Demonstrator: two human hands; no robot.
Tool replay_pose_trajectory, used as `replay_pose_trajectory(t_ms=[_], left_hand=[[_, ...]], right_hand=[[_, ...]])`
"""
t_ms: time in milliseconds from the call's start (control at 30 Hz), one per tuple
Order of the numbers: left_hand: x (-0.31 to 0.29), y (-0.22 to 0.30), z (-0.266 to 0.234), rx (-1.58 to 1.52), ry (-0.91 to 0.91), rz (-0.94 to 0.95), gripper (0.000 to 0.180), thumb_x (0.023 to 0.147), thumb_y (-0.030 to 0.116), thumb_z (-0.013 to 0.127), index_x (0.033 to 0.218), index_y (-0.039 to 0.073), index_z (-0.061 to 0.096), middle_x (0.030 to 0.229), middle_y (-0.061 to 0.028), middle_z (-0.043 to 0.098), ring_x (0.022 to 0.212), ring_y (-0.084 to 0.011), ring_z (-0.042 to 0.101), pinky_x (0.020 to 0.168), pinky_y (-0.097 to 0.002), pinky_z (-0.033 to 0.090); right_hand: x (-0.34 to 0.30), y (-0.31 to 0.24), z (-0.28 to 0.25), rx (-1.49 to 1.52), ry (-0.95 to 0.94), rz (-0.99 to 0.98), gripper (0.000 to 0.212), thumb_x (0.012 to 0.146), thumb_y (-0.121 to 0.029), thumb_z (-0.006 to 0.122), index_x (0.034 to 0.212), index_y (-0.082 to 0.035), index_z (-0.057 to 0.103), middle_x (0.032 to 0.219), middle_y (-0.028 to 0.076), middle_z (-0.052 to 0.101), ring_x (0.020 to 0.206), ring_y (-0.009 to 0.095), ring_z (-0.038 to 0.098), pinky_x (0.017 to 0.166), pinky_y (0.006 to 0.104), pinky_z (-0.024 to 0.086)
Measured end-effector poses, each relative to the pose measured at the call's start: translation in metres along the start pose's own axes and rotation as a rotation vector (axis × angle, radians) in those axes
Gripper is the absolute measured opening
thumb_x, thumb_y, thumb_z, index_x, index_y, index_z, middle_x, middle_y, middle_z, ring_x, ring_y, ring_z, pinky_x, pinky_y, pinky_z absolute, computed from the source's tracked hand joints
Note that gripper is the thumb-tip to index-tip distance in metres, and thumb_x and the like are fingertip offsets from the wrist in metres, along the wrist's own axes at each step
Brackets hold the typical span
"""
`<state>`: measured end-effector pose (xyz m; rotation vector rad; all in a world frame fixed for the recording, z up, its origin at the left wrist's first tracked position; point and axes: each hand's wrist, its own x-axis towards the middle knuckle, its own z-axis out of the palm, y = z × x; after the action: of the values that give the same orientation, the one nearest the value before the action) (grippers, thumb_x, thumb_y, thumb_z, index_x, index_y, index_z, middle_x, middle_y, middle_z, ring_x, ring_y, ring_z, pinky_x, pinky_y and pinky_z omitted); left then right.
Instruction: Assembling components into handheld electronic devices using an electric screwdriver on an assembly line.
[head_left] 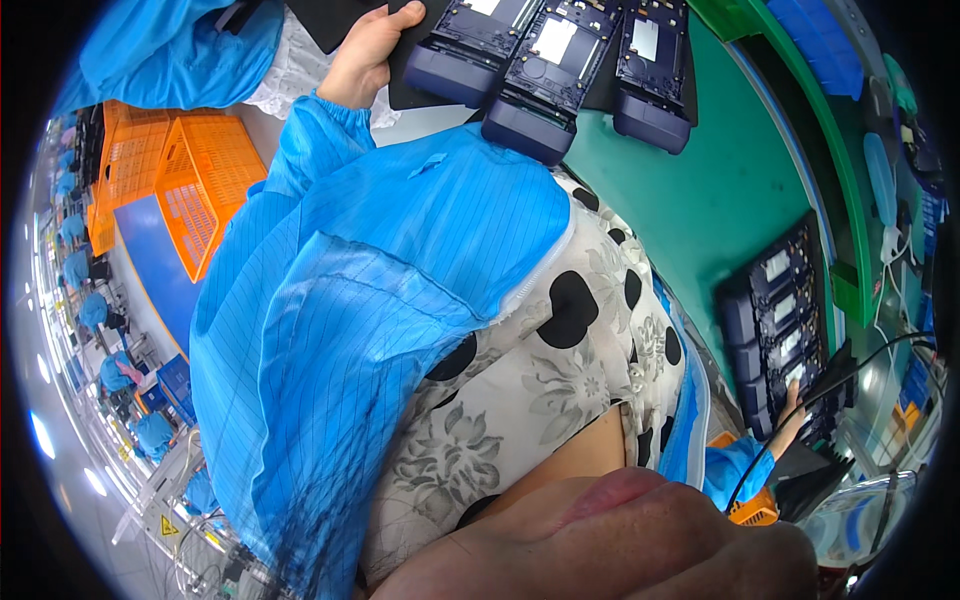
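Observation:
At the upper left, my left hand [365,60] is closed on the edge of a black sheet or tray [405,92]. Dark navy device housings with exposed circuit boards and white labels lie beside it, including a middle housing [560,75] and another on the right [650,75]. Far to the lower right, my right hand [788,425] is small in the view. Its fingers are against the nearest of a row of similar housings [780,320] lying on black trays. Part of that hand is hidden. Blue sleeves cover both arms.
The green bench top [690,200] lies between the two groups of housings. A green rail [815,110] curves along its far side, with a blue bin [815,40] beyond. Orange crates [205,185] stand at the left. A black cable [850,375] passes near my right hand. Another person's blue sleeve [180,50] is at the upper left.

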<state>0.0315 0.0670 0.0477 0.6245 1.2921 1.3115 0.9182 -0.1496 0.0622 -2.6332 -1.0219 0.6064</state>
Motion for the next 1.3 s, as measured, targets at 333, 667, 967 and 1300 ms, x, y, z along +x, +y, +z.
replay_pose_trajectory(t_ms=[333,667,967,1300], left_hand=[[0.002,-0.066,-0.005,0.12,-0.034,-0.098,0.041,0.101,0.023,0.067,0.131,-0.003,0.058,0.119,-0.0179,0.07,0.102,-0.0262,0.074,0.088,-0.0366,0.064],[-0.009,-0.05,0.002,0.146,-0.106,-0.095,0.039,0.101,0.025,0.069,0.129,-0.001,0.062,0.121,-0.0136,0.07,0.109,-0.0215,0.07,0.096,-0.0349,0.058],[0.009,-0.076,-0.014,0.293,-0.101,0.061,0.039,0.1,0.027,0.07,0.124,-0.003,0.063,0.112,-0.0101,0.072,0.099,-0.0162,0.068,0.085,-0.0303,0.056],[0.019,-0.061,0.007,0.161,-0.152,0.045,0.034,0.101,0.02,0.068,0.123,-0.004,0.062,0.115,-0.0092,0.071,0.1,-0.015,0.067,0.088,-0.0298,0.054]], right_hand=[[0.072,-0.026,-0.093,-0.76,0.054,0.156,0.07,0.091,-0.05,0.074,0.127,0.009,0.064,0.11,0.024,0.073,0.102,0.034,0.068,0.093,0.0428,0.05],[-0.152,-0.511,0.195,0.282,-0.485,-1.113,0.021,0.095,-0.014,0.076,0.111,-0.001,0.074,0.096,0.006,0.073,0.087,0.008,0.064,0.079,0.0221,0.052],[-0.192,-0.626,0.307,-0.185,-0.559,-1.351,0.022,0.084,-0.012,0.074,0.098,0.005,0.074,0.087,0.025,0.072,0.081,0.037,0.074,0.073,0.0409,0.058],[-0.2,-0.641,0.339,-0.726,-0.183,-1.633,0.016,0.08,-0.009,0.063,0.078,0.002,0.074,0.08,0.024,0.072,0.078,0.041,0.073,0.071,0.0469,0.06]])
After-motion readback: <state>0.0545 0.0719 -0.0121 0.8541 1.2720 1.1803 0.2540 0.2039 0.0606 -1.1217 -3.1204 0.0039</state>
